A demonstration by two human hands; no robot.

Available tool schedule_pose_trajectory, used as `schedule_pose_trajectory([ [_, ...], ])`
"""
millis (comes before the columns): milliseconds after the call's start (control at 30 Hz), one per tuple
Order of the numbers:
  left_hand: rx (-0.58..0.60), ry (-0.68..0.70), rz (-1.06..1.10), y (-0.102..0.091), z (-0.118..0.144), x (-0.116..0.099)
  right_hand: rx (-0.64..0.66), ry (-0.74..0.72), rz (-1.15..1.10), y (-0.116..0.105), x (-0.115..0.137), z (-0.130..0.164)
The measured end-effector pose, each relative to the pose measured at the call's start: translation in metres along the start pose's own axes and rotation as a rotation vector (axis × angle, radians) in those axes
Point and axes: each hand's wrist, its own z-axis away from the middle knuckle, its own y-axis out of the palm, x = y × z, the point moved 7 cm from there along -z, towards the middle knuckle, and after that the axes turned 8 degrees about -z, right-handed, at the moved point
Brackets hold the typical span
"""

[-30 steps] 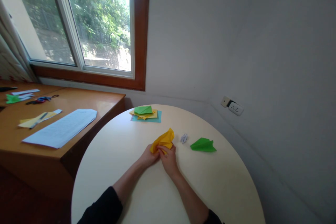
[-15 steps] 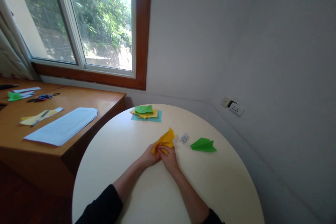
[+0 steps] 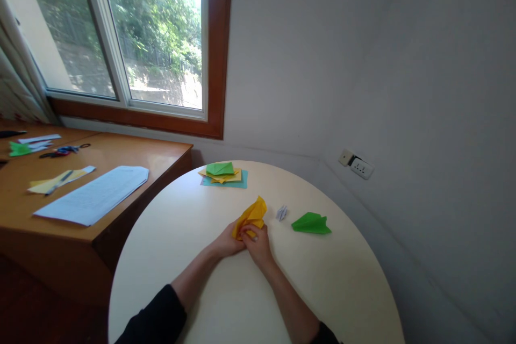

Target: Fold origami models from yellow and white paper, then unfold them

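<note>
A creased sheet of yellow paper (image 3: 255,212) is held between both my hands above the round white table (image 3: 169,258). My left hand (image 3: 228,239) grips its lower left part, fingers partly hidden behind the paper. On the near side, my right hand (image 3: 257,242) pinches the lower edge, with thumb and fingertips close to the left hand's. Just right of the paper lies a small crumpled white paper piece (image 3: 281,213). Farther right is a folded green paper (image 3: 312,223), shaped like a paper plane.
Toward the table's back edge sits a stack of coloured paper (image 3: 224,176) in green, yellow and blue. The wooden desk (image 3: 161,158) at left bears white sheets (image 3: 97,193), scissors (image 3: 64,150) and a pen (image 3: 59,181). A wall socket (image 3: 362,167) is at right.
The view has shifted very slightly. Both hands keep their hold on the yellow paper, with hardly any movement of the right hand's fingers.
</note>
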Motion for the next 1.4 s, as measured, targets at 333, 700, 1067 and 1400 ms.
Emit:
schedule_pose_trajectory([
  [333,-0.158,-0.146,0.271,-0.014,0.001,0.016,0.007,-0.085,0.098,-0.002,0.014,0.001],
  [700,-0.343,-0.159,0.208,-0.024,0.002,0.016,0.041,-0.13,0.178,0.003,0.014,0.004],
  [1067,-0.524,-0.162,0.079,-0.038,0.006,0.042,0.031,-0.178,0.164,0.003,0.024,0.008],
  [1400,-0.645,-0.248,0.202,-0.045,0.01,0.041,0.025,-0.355,0.26,-0.001,0.052,0.014],
])
